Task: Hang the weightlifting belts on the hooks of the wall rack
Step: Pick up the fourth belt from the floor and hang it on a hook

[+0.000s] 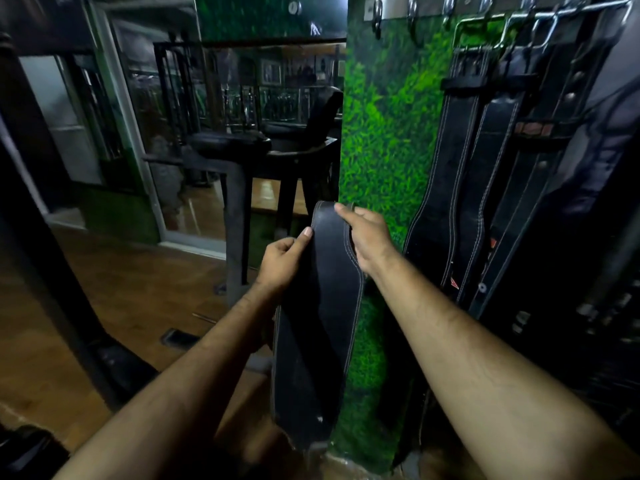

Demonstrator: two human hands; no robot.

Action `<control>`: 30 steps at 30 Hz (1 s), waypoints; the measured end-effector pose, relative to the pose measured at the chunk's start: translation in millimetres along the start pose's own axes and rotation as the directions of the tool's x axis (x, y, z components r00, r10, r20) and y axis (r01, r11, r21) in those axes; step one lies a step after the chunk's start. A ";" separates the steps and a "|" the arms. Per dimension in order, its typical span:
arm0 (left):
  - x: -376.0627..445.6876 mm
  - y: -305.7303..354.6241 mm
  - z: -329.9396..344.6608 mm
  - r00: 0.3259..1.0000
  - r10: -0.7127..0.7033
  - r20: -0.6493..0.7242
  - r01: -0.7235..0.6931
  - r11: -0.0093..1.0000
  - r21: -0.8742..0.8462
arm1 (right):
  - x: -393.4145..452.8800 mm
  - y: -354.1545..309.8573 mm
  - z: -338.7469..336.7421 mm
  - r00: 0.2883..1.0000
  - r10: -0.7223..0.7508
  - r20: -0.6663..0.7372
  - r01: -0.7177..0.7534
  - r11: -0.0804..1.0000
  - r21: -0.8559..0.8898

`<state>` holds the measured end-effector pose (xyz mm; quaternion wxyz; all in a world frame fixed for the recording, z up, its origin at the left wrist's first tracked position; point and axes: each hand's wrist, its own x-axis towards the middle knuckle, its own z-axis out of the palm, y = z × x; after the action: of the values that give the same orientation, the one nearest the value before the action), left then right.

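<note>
A black leather weightlifting belt (318, 306) with white stitching hangs folded in front of me, low at centre. My left hand (282, 261) grips its left edge near the top fold. My right hand (367, 237) holds the top fold from the right, fingers over the edge. High on the green turf wall runs a metal wall rack (394, 10) with hooks. The two leftmost hooks (377, 19) are bare. Several black belts (485, 161) hang by their buckles from the hooks further right.
The green turf wall panel (384, 133) ends at a corner just left of the rack. A black gym machine with a padded seat (232, 143) stands to the left on a wooden floor (131, 289). A dark frame post (52, 254) crosses the left foreground.
</note>
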<state>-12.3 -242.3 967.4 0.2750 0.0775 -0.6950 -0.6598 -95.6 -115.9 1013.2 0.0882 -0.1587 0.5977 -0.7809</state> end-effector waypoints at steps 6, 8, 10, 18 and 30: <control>32.2 42.1 28.7 0.992 0.116 -0.038 -0.119 0.990 -0.079 | -9.1 0.1 -1.3 0.967 -0.203 0.153 0.232 0.951 -0.205; 34.5 42.3 34.8 0.987 0.151 -0.054 -0.155 0.984 -0.091 | -11.8 -11.3 -4.4 0.990 -0.102 0.098 0.116 0.983 -0.144; 33.1 43.5 37.2 0.979 0.189 -0.072 -0.196 0.974 -0.117 | -5.7 -20.5 -10.0 0.987 0.150 0.059 -0.149 0.988 -0.029; 25.9 42.0 33.5 0.993 0.117 0.001 -0.113 0.960 -0.258 | 7.2 -38.2 5.1 0.916 0.401 0.020 -0.401 0.908 0.120; 30.7 48.5 46.1 0.958 0.286 0.000 -0.285 0.957 0.058 | 11.8 -59.4 -3.7 0.996 -0.092 0.000 0.092 0.995 0.035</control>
<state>-47.9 -210.7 1023.5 0.3678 -0.0132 -0.7164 -0.5927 -104.8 -100.4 1071.2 0.0555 -0.1850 0.5759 -0.7943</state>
